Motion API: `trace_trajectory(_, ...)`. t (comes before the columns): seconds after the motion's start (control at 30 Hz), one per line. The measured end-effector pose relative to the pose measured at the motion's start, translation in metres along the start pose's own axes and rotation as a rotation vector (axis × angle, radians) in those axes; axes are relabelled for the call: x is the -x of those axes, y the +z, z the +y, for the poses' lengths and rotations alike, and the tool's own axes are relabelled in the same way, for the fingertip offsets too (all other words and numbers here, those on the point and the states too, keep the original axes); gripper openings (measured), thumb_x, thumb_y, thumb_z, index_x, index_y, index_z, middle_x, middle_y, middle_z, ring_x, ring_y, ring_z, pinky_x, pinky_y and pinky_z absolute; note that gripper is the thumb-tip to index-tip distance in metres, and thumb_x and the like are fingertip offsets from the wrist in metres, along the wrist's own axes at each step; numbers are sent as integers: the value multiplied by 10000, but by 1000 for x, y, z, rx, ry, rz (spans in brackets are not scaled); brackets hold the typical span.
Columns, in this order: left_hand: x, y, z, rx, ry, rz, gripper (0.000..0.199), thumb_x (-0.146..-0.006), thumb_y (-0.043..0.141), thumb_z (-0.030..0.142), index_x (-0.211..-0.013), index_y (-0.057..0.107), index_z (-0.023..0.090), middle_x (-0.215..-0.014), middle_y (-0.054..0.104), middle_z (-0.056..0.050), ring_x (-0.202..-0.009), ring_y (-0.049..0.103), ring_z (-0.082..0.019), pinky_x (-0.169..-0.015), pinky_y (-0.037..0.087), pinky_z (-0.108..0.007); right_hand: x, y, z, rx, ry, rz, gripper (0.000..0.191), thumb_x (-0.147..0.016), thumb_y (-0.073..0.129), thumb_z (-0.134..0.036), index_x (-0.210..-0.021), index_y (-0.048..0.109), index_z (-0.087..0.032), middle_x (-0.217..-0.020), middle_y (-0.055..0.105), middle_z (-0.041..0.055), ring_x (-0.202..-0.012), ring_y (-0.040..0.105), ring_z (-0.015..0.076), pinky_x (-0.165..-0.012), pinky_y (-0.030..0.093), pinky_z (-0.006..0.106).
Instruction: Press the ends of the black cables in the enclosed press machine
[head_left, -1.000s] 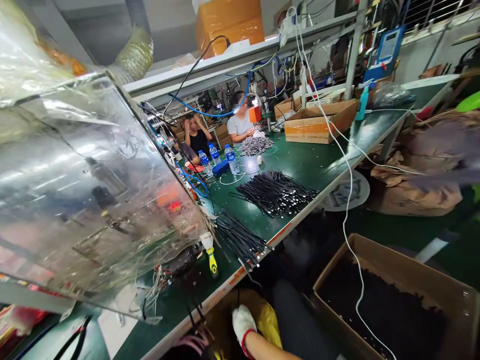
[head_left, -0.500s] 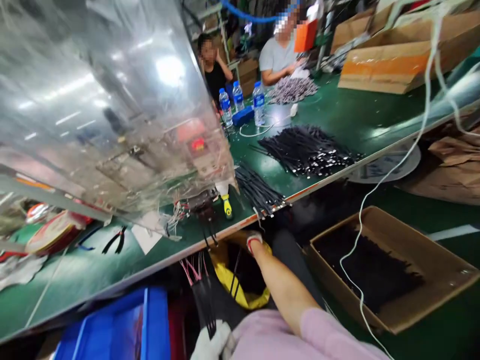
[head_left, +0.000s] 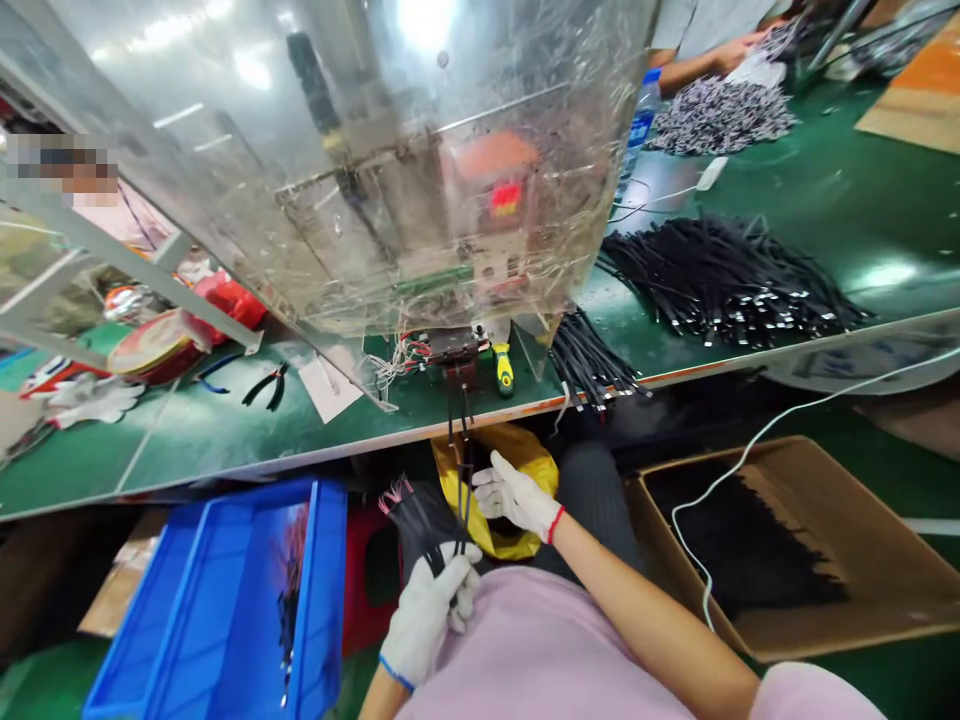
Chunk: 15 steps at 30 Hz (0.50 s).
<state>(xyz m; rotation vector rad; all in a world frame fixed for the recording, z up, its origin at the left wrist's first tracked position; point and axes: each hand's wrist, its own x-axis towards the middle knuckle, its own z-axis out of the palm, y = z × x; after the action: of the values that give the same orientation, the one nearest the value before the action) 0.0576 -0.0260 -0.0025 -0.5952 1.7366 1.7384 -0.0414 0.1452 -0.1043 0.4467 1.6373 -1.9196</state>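
Head view: left hand (head_left: 427, 612) grips a black cable bundle (head_left: 424, 525) pointing up-left; right hand (head_left: 514, 497) spread wide.

Single head-worn camera, above the wearer's chest, aimed forward and down. Frame rolled: bench edge climbing toward the right. Close range on the left hand (head_left: 427, 615) at bottom centre, the right hand (head_left: 514, 495) just beyond and up-frame of it. Pink shirt (head_left: 540, 650) directly below and beside both hands, nearest surface seen. Green workbench (head_left: 187, 430) past the hands, running across the frame at middle distance. Clear plastic guard (head_left: 450, 170) above them, filling the upper frame. Co-worker's forearm (head_left: 694, 65) farther off, up and right of the hands, at the top edge.
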Motion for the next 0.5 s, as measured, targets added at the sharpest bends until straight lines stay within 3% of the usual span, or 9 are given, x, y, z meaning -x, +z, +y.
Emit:
trace_trajectory(0.03, -2, 1, 0, -55, -2, 8, 381, -771, 612, 462, -985, 608, 147, -651, 587, 8, -461, 457, -84, -419, 334, -206, 1, 9, 1, -202, 30, -17, 639, -887, 315, -686, -911, 662, -151, -703, 658, 66, -562, 610, 138, -564, 516, 271)
trace_trajectory(0.1, -4, 4, 2, -184, -32, 34, 294, -796, 573, 449, -865, 620, 167, -568, 540, 28, -443, 427, -84, -420, 318, -207, -1, 21, 0, -408, 45, 103, 522, -874, 432, -625, -906, 656, -154, -627, 598, 15, -481, 541, 104, -483, 466, 225)
trace_trajectory(0.17, -4, 9, 7, -313, -67, 62, 259, -816, 546, 431, -735, 594, 190, -515, 500, 38, -437, 415, -87, -434, 319, -208, -7, 25, -2, -319, 11, 307, 400, -873, 498, -531, -865, 655, -163, -543, 518, -33, -408, 452, 77, -399, 378, 188)
trace_trajectory(0.23, -4, 14, 12, -390, -78, 71, 242, -836, 522, 391, -688, 563, 204, -534, 522, 34, -453, 432, -88, -463, 341, -209, -14, 23, -3, -205, -7, 415, 335, -878, 508, -464, -814, 648, -166, -481, 447, -57, -363, 388, 69, -347, 306, 184)
trace_trajectory(0.5, -8, 19, 18, -451, -105, 64, 210, -863, 476, 319, -701, 553, 209, -612, 573, 20, -504, 477, -94, -539, 391, -211, -43, 19, 13, -102, 68, 512, 297, -916, 443, -335, -746, 611, -160, -479, 474, -47, -360, 424, 78, -335, 309, 201)
